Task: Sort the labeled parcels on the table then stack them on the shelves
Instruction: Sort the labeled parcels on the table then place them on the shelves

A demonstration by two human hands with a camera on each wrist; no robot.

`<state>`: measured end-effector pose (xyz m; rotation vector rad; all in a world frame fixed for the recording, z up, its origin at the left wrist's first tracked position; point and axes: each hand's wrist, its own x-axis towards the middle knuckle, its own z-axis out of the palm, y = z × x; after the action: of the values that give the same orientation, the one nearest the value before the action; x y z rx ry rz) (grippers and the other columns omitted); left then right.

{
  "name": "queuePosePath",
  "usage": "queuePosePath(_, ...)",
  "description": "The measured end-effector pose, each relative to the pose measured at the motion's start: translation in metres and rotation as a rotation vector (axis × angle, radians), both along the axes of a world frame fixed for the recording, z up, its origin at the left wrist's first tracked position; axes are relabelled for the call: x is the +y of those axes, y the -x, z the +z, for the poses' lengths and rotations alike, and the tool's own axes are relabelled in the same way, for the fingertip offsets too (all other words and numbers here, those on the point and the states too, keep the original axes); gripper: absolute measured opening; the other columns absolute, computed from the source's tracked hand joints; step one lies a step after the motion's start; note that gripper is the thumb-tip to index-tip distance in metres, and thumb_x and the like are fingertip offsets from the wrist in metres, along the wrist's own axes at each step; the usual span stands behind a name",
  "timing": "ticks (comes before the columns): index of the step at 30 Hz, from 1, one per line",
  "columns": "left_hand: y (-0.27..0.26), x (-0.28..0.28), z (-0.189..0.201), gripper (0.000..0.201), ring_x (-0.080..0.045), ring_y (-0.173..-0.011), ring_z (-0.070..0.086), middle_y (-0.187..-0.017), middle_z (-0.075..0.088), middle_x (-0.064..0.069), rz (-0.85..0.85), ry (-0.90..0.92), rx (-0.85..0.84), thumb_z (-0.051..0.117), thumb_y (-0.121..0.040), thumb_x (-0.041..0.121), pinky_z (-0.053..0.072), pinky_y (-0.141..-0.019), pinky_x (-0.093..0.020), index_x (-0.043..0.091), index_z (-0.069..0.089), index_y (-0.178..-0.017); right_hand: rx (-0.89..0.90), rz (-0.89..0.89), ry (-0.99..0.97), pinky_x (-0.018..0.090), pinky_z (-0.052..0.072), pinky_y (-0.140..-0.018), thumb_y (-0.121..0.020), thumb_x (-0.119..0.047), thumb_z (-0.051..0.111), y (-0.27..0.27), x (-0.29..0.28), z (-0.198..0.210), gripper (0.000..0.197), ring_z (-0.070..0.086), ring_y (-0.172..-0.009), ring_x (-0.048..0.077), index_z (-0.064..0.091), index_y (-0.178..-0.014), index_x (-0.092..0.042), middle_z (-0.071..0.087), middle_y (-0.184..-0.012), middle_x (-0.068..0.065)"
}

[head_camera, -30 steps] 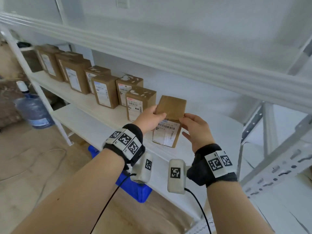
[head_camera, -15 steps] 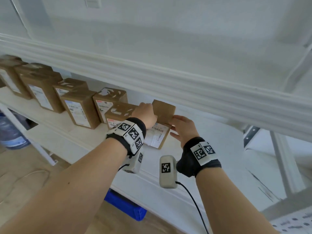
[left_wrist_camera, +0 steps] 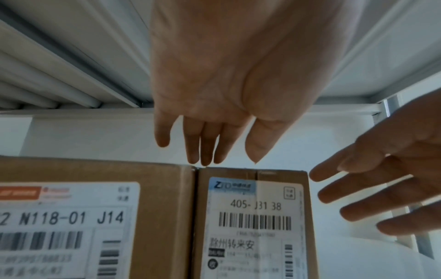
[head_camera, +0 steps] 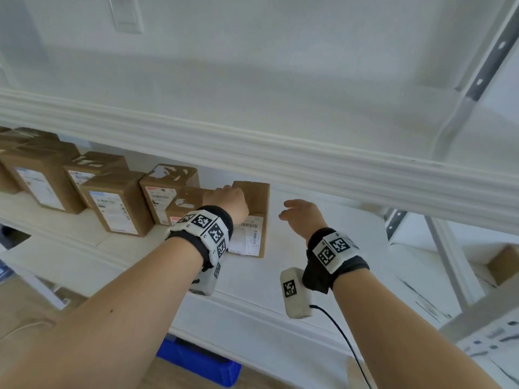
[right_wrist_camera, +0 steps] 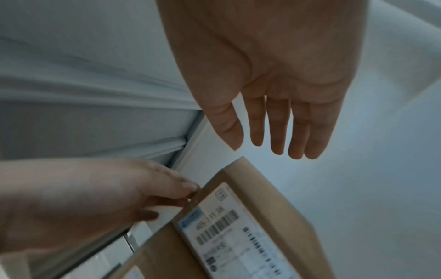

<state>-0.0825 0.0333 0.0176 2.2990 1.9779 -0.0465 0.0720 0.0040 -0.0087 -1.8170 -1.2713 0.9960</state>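
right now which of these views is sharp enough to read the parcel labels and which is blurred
Left wrist view: sharpest, the newest parcel reads 405-J31 38 and its neighbour parcel reads N118-01 J14, though the left hand is soft. Right wrist view: motion-blurred and dim, barcode visible, the code barely readable. Head view: wide-angle bending of the shelf edge, label text too small to read.

I see the parcel [head_camera: 252,217] upright on the shelf [head_camera: 323,265], at the right end of the row of boxes [head_camera: 118,209], touching its left neighbour [head_camera: 182,204]; a bin [head_camera: 202,363] sits below.
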Motion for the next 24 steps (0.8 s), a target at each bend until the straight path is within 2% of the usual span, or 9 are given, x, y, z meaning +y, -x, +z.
queuePosePath(2, 0.001, -0.002, 0.001, 0.039, -0.029, -0.12, 0.048, -0.13, 0.05, -0.011, -0.021, -0.045, -0.04, 0.038, -0.099, 0.03, 0.038, -0.102, -0.045, 0.007, 0.047, -0.129, -0.135, 0.02, 0.006, 0.025, 0.043, -0.093, -0.087, -0.014, 0.057, -0.006, -0.005, 0.004, 0.044, 0.054, -0.118, 0.02, 0.054, -0.131, -0.016, 0.054, -0.134, 0.001)
queuePosePath(5, -0.002, -0.007, 0.006, 0.046, -0.028, -0.137, 0.031, -0.146, 0.036, -0.01, -0.081, -0.079, -0.094, 0.039, -0.099, 0.031, 0.027, -0.111, -0.048, 0.01, 0.038, -0.14, -0.262, 0.008, 0.008, 0.022, 0.039, -0.083, -0.088, -0.016, 0.055, -0.014, -0.017, 0.008, 0.046, 0.054, -0.116, 0.019, 0.051, -0.134, -0.019, 0.054, -0.134, 0.0)
queuePosePath(8, -0.013, -0.016, 0.011, 0.048, -0.028, -0.139, 0.026, -0.149, 0.032, -0.009, -0.166, -0.09, -0.115, 0.04, -0.097, 0.031, 0.026, -0.11, -0.047, 0.013, 0.037, -0.142, -0.371, -0.012, 0.001, 0.022, 0.039, -0.082, -0.09, -0.017, 0.052, -0.021, -0.03, 0.01, 0.048, 0.054, -0.115, 0.02, 0.046, -0.137, -0.021, 0.056, -0.13, 0.001)
queuePosePath(11, -0.027, -0.028, 0.01, 0.052, -0.028, -0.135, 0.031, -0.146, 0.036, -0.008, -0.268, -0.144, -0.098, 0.04, -0.095, 0.034, 0.029, -0.107, -0.044, 0.014, 0.033, -0.142, -0.545, 0.0, 0.029, 0.029, 0.043, -0.089, -0.091, -0.019, 0.048, -0.027, -0.046, 0.009, 0.054, 0.049, -0.122, 0.023, 0.035, -0.144, -0.023, 0.052, -0.135, 0.003)
queuePosePath(13, -0.035, -0.039, 0.008, 0.061, -0.027, -0.142, 0.019, -0.155, 0.023, -0.007, -0.325, -0.128, -0.099, 0.038, -0.096, 0.039, 0.023, -0.112, -0.046, 0.018, 0.019, -0.15, -0.713, 0.007, 0.046, 0.037, 0.037, -0.103, -0.093, -0.026, 0.045, -0.032, -0.058, 0.005, 0.058, 0.034, -0.135, 0.025, 0.026, -0.148, -0.023, 0.038, -0.147, 0.003)
queuePosePath(15, -0.041, -0.051, 0.005, 0.067, -0.025, -0.148, 0.0, -0.161, 0.003, -0.005, -0.35, -0.049, -0.099, 0.036, -0.098, 0.045, 0.011, -0.117, -0.051, 0.022, 0.005, -0.153, -0.814, 0.002, 0.067, 0.042, 0.029, -0.11, -0.095, -0.032, 0.042, -0.035, -0.071, 0.003, 0.06, 0.02, -0.141, 0.027, 0.019, -0.15, -0.024, 0.024, -0.154, 0.004)
queuePosePath(18, -0.044, -0.067, -0.004, 0.068, -0.025, -0.147, -0.012, -0.161, -0.01, -0.005, -0.378, 0.003, -0.084, 0.033, -0.098, 0.048, 0.002, -0.116, -0.052, 0.025, -0.002, -0.153, -0.846, -0.015, 0.091, 0.044, 0.024, -0.113, -0.096, -0.039, 0.039, -0.036, -0.094, 0.0, 0.061, 0.013, -0.144, 0.028, 0.015, -0.151, -0.025, 0.015, -0.158, 0.005)
queuePosePath(24, -0.058, -0.106, -0.025, 0.068, -0.027, -0.147, -0.014, -0.16, -0.012, -0.009, -0.486, 0.064, -0.106, 0.04, -0.097, 0.042, 0.002, -0.116, -0.053, 0.023, 0.006, -0.152, -0.79, -0.085, 0.14, 0.043, 0.023, -0.114, -0.097, -0.04, 0.04, -0.035, -0.149, -0.009, 0.061, 0.017, -0.143, 0.029, 0.018, -0.151, -0.024, 0.018, -0.157, 0.008)
